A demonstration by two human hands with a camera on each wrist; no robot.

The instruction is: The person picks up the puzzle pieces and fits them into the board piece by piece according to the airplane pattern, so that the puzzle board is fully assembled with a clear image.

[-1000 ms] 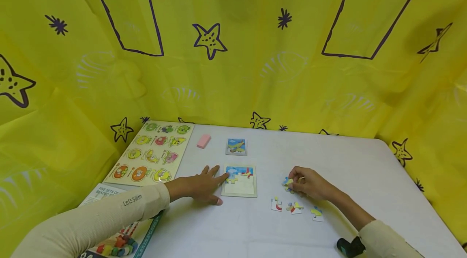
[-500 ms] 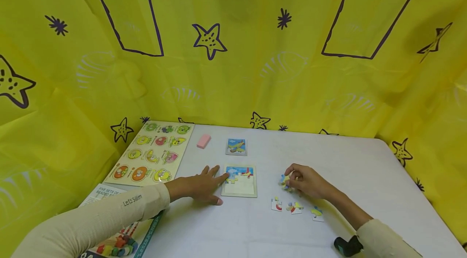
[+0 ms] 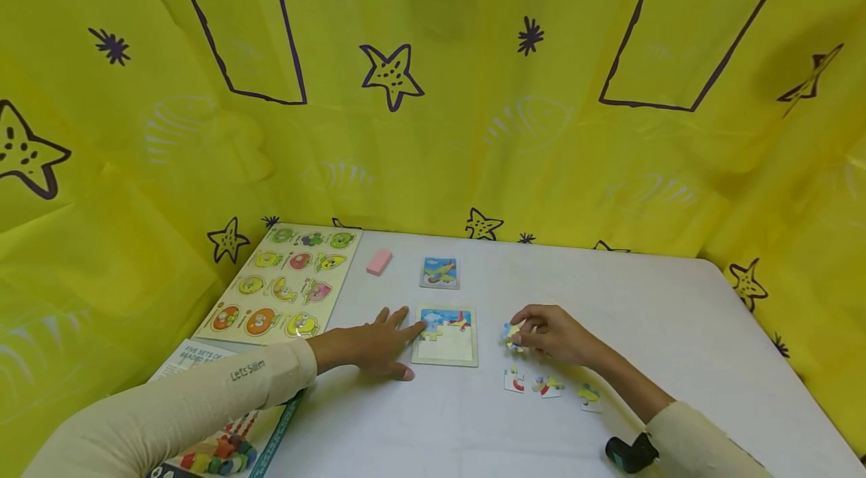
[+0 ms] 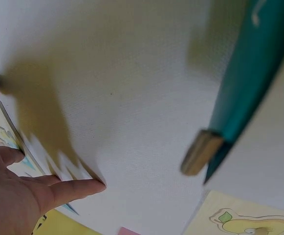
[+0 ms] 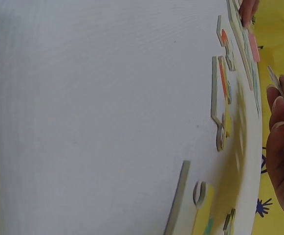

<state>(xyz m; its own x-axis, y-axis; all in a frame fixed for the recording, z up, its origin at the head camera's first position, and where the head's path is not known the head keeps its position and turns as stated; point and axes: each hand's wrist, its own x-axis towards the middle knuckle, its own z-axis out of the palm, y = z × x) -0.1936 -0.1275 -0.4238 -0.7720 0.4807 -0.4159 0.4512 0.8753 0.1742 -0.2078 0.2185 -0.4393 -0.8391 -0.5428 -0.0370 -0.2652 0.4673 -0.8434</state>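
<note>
My left hand [image 3: 380, 345] lies spread on the table, its index fingertip touching the left edge of a square puzzle tray [image 3: 443, 361]. Pieces with blue sky and a red plane part fill the tray's top and part of its left side. Right of the tray, my right hand [image 3: 556, 337] pinches a blue and yellow puzzle piece [image 3: 512, 336] between thumb and fingers; in the right wrist view the piece [image 5: 274, 80] shows edge-on, above the table. Three loose pieces lie below that hand: one [image 3: 514, 380], another [image 3: 547, 387] and a third [image 3: 590, 397].
A small airplane picture [image 3: 440, 273] lies behind the tray, with a pink block [image 3: 380, 261] to its left. A fruit board [image 3: 277, 282] and a booklet [image 3: 271, 440] lie at the left. A dark object [image 3: 631, 454] is near my right sleeve.
My right hand has moved left toward the tray, carrying the pinched piece. My left hand has stayed in place at the tray's edge.
</note>
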